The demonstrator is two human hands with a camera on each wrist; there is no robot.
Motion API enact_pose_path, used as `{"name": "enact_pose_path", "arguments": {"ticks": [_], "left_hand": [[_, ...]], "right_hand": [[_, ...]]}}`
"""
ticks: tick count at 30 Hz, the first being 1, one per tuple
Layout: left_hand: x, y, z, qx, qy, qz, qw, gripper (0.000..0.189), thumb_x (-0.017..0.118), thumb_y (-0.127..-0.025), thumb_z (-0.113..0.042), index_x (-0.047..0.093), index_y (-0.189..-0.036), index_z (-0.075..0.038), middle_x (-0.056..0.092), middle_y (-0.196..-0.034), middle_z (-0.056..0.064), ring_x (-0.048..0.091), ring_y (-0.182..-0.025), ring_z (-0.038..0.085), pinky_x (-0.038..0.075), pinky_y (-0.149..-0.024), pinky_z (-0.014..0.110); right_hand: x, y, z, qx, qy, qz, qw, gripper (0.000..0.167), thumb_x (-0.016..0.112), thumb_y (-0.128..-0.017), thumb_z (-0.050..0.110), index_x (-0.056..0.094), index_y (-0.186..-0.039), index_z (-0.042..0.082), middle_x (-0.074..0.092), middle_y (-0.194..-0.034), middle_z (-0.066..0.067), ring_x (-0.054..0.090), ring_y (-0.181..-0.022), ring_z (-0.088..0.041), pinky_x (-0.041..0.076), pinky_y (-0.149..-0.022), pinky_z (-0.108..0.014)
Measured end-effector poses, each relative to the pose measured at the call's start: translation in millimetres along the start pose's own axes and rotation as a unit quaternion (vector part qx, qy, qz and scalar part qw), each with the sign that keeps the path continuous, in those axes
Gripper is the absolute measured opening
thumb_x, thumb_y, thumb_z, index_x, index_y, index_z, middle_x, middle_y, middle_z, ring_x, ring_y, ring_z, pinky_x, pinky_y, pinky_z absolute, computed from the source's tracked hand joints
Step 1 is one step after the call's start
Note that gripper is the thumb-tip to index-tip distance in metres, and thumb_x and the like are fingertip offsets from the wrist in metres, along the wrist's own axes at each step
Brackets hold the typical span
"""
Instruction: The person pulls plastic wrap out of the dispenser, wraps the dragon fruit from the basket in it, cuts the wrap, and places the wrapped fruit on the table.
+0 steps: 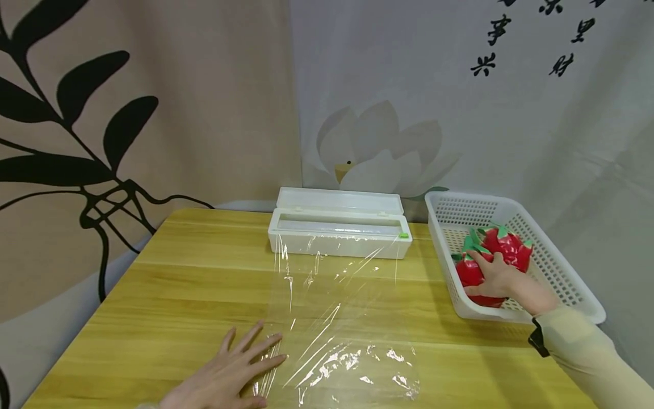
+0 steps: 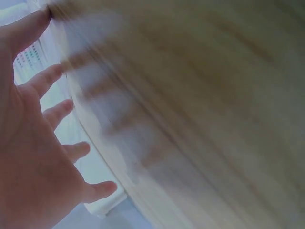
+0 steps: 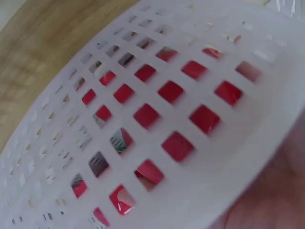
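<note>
My left hand (image 1: 225, 369), fingers spread, is over the left edge of a sheet of clear cling film (image 1: 332, 324) on the wooden table. The film runs from a white cling film dispenser (image 1: 337, 244), whose lid is up. In the left wrist view the left hand (image 2: 38, 143) shows its spread fingers near the tabletop. My right hand (image 1: 498, 278) reaches into a white plastic basket (image 1: 562, 267), fingers spread over shiny red fruit-like things with green tops (image 1: 470, 272). In the right wrist view the basket wall (image 3: 248, 157) hides most of that hand.
A green slider (image 1: 403, 235) sits at the dispenser's right end. Behind the table (image 1: 194, 272) hangs a cloth (image 1: 230, 102) printed with leaves, a lotus and dark characters. The basket stands at the table's right edge, close to the cloth.
</note>
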State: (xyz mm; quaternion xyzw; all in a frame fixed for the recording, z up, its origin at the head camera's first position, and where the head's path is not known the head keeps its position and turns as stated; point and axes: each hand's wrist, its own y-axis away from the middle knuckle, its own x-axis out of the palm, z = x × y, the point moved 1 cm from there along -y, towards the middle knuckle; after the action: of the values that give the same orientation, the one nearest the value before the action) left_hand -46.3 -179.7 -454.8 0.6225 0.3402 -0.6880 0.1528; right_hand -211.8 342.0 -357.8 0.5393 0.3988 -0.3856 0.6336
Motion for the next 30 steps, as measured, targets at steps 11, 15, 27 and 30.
{"name": "enact_pose_path", "arguments": {"ticks": [11, 15, 27, 30], "left_hand": [[-2.4, -0.2, -1.3, -0.049, 0.112, 0.058, 0.9908, 0.062, 0.058, -0.086, -0.057, 0.047, -0.140, -0.028, 0.036, -0.153, 0.007, -0.024, -0.139, -0.001, 0.033, -0.088, 0.078], [-3.0, -0.5, -1.7, -0.045, 0.110, 0.055, 0.9914, 0.062, 0.058, -0.086, -0.056, 0.047, -0.140, -0.028, 0.036, -0.153, 0.008, -0.026, -0.139, -0.001, 0.034, -0.089, 0.076], [-2.6, -0.1, -1.1, -0.050, 0.114, 0.057, 0.9906, 0.062, 0.059, -0.085, -0.056, 0.048, -0.139, -0.028, 0.036, -0.153, 0.006, 0.016, -0.144, 0.032, 0.036, -0.089, 0.075], [-2.8, 0.2, -1.3, -0.046, 0.104, 0.048, 0.9923, 0.062, 0.059, -0.084, -0.057, 0.049, -0.138, -0.028, 0.037, -0.152, 0.007, 0.015, -0.145, 0.031, 0.038, -0.088, 0.074]], "right_hand": [[5.4, -3.1, 0.6, 0.012, -0.015, -0.025, 0.9995, 0.098, 0.076, -0.072, 0.045, 0.022, -0.142, 0.000, 0.024, -0.125, -0.049, 0.058, -0.084, -0.047, 0.054, -0.072, -0.056], [4.5, -2.9, -0.9, -0.002, -0.010, -0.048, 0.9988, 0.098, 0.077, -0.069, 0.045, 0.028, -0.140, 0.000, 0.031, -0.125, -0.049, 0.055, -0.093, -0.050, 0.054, -0.074, -0.058], [1.3, 1.9, 1.2, 0.003, -0.012, -0.096, 0.9953, 0.099, 0.076, -0.070, 0.052, 0.030, -0.139, -0.002, 0.042, -0.125, -0.046, 0.043, -0.108, -0.058, 0.054, -0.072, -0.057], [-2.2, 6.6, 2.8, -0.006, -0.010, -0.110, 0.9938, 0.099, 0.076, -0.069, 0.053, 0.031, -0.139, 0.000, 0.045, -0.122, -0.044, 0.045, -0.104, -0.056, 0.055, -0.070, -0.056]]}}
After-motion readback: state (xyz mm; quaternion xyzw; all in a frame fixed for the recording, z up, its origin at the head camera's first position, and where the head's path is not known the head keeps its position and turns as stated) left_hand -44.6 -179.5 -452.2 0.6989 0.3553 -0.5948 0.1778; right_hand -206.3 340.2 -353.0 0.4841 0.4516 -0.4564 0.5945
